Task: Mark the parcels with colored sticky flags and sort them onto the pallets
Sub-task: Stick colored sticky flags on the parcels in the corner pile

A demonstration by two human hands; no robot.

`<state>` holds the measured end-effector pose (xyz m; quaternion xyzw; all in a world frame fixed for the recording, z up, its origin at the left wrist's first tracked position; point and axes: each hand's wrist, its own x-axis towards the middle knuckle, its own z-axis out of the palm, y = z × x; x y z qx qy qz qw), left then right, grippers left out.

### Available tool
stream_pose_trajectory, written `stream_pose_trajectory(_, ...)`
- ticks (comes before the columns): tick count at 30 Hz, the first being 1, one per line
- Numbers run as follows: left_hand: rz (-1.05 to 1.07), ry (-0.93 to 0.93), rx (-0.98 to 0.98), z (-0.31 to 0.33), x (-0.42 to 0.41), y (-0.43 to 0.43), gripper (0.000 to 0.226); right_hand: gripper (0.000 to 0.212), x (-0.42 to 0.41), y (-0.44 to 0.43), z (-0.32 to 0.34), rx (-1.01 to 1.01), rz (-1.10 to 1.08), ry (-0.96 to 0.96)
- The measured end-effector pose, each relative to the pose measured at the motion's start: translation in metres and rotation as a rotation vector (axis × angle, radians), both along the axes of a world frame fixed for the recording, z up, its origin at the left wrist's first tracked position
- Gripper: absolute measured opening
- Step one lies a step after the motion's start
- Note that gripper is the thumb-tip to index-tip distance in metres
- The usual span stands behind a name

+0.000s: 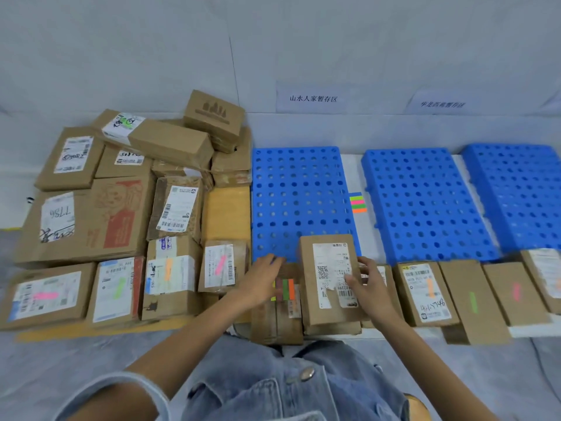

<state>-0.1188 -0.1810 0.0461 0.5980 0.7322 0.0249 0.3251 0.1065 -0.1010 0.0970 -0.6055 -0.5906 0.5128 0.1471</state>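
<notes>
Grey sheeting covers the floor where the labelled parcel [331,278] lies atop other boxes, in front of the blue pallets [300,202]. It looks like stiff cardboard and is probably light, so take it by both long edges. Of the hands, the right hand [368,284] grips its right edge, and the left hand [261,281] rests spread beside the sticky flags [283,288].

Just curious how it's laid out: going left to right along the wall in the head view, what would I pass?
Parcel pile, left pallet, sticky flags, middle pallet, right pallet.
</notes>
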Motion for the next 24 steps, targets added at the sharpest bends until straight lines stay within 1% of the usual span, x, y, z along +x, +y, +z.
stream_pose_trajectory(1, -0.074, 0.105, -0.02, -0.009, -0.004, -0.002, 0.082, 0.047, 0.0, 0.001, 0.0, -0.003, 0.003, -0.001)
stream_pose_trajectory(2, -0.122, 0.171, -0.049, -0.016, -0.007, -0.003, 0.089, 0.047, 0.0, 0.001, 0.0, -0.011, 0.003, 0.001)
stream_pose_trajectory(4, -0.153, 0.231, -0.08, -0.025, -0.007, -0.003, 0.09, 0.047, 0.003, 0.002, -0.001, -0.025, 0.004, 0.002)
stream_pose_trajectory(5, -0.138, 0.247, -0.068, -0.028, -0.007, -0.002, 0.084, 0.046, 0.004, 0.002, -0.002, -0.03, 0.008, -0.004)
stream_pose_trajectory(8, -0.034, 0.237, 0.043, -0.031, -0.008, 0.004, 0.055, 0.046, 0.007, 0.005, -0.004, -0.048, 0.028, -0.018)
stream_pose_trajectory(13, 0.253, 0.015, 0.164, -0.031, -0.012, 0.011, 0.032, 0.047, 0.012, 0.02, -0.003, -0.095, 0.105, -0.027)
stream_pose_trajectory(15, 0.407, -0.065, 0.254, -0.024, -0.013, 0.015, 0.021, 0.048, 0.013, 0.028, -0.001, -0.063, 0.142, -0.064)
stream_pose_trajectory(18, 0.75, -0.325, 0.371, 0.003, -0.013, 0.032, 0.013, 0.039, 0.011, 0.045, 0.01, 0.11, 0.198, -0.097)
stream_pose_trajectory(20, 0.897, -0.457, 0.45, 0.027, -0.016, 0.044, 0.005, 0.029, 0.003, 0.056, 0.023, 0.24, 0.259, -0.052)
stream_pose_trajectory(22, 0.935, -0.526, 0.512, 0.047, -0.017, 0.051, 0.016, 0.024, -0.009, 0.065, 0.04, 0.354, 0.34, 0.038)
stream_pose_trajectory(24, 0.912, -0.612, 0.556, 0.068, -0.012, 0.056, 0.03, 0.024, -0.026, 0.074, 0.059, 0.441, 0.422, 0.126)
